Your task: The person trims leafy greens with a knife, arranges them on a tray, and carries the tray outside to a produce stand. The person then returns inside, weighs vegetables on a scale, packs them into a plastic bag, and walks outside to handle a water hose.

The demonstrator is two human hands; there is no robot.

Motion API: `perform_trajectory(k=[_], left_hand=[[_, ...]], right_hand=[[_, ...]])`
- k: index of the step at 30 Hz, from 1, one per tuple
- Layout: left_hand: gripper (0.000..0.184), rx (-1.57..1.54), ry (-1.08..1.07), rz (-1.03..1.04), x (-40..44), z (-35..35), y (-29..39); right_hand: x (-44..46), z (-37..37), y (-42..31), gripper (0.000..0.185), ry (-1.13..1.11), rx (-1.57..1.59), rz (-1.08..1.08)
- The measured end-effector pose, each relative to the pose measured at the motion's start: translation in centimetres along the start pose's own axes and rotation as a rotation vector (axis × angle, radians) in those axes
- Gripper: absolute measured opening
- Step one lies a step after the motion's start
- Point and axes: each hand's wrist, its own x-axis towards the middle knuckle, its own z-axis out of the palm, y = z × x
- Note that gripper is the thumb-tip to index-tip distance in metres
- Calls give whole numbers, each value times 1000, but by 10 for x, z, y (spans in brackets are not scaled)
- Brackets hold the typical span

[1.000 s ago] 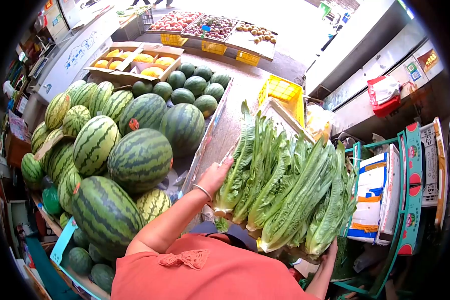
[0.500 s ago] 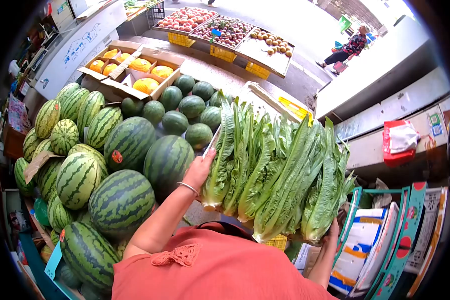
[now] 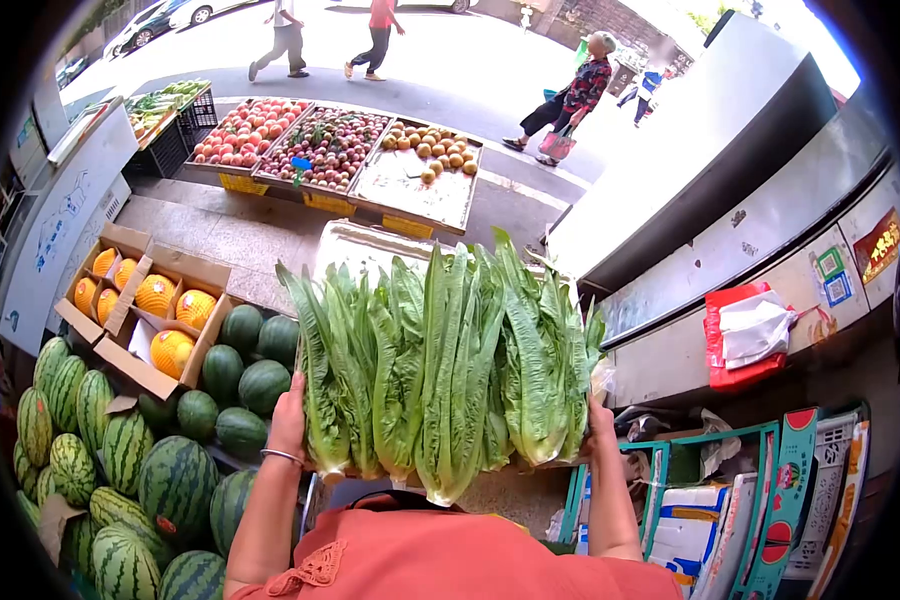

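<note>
The camera, worn on the head, looked forward and down, from close above the lettuce [image 3: 460, 350] toward the street [image 3: 425, 95].

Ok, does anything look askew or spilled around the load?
Mildly askew: one middle lettuce sticks out towards the red top, its stem end past its neighbours', looking uneven. No spill visible.

From my end I see green lettuce [image 3: 455, 365] with whitish bases, a coral shirt [image 3: 460, 555], green-striped watermelons [image 3: 178, 490], plain dark-green melons [image 3: 222, 367], orange fruit [image 3: 172, 352] in a brown box [image 3: 135, 365], and a red-and-white bag [image 3: 755, 332].
</note>
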Motion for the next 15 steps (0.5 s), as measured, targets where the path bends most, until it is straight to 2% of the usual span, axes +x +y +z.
perform_trajectory(k=[2, 3, 4, 5, 6, 8, 10, 13, 15], left_hand=[[52, -4, -12, -71, 32, 35, 28], [54, 34, -36, -64, 62, 36, 19], [56, 192, 28, -5, 90, 39, 13], [59, 199, -10, 9, 108, 55, 21], [60, 361, 19, 9, 135, 42, 0], [61, 223, -37, -7, 153, 89, 47], [62, 200, -51, -43, 190, 106, 52], [64, 225, -8, -52, 243, 122, 43], [67, 305, 12, -27, 279, 134, 49]], right_hand=[[50, 10, -8, 61, 11, 20, 142], [43, 23, -44, 62, -49, 69, 190], [60, 30, -58, 53, -139, 144, 269], [57, 47, -86, 52, -209, 215, 291], [43, 56, -104, 50, -255, 300, 309], [85, 75, -120, 49, -213, 283, 294], [112, 73, -126, 47, -129, 270, 295], [164, 82, -140, 43, -180, 301, 383], [175, 120, -192, 42, -166, 261, 283]])
